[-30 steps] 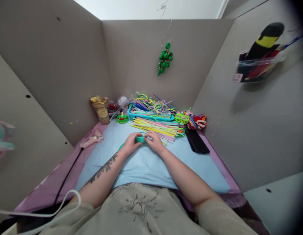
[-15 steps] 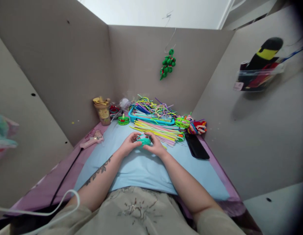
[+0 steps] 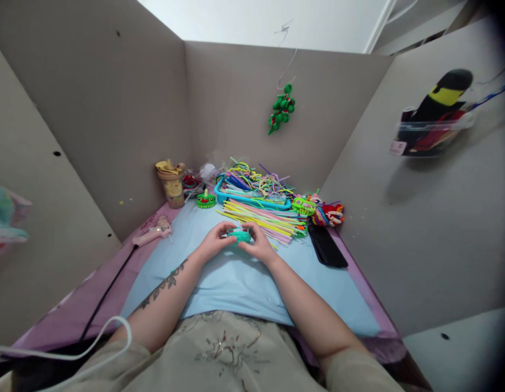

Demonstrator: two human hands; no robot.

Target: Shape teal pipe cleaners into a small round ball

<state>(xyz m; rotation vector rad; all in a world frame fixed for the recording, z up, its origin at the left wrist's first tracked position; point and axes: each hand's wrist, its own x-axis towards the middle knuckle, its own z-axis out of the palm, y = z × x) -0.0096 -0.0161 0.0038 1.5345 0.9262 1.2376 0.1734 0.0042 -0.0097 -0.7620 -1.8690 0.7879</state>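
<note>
Hands: left hand (image 3: 213,243) and right hand (image 3: 258,242) both pinch a small teal coil (image 3: 240,236) between them, just short of the stick pile (image 3: 264,218); firm fingertip pressure should keep its winding tight.

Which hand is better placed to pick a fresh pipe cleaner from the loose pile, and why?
Right, probably. The right hand sits beside the loose pile, while the left hand is farther from it. Both grip the teal piece.
</note>
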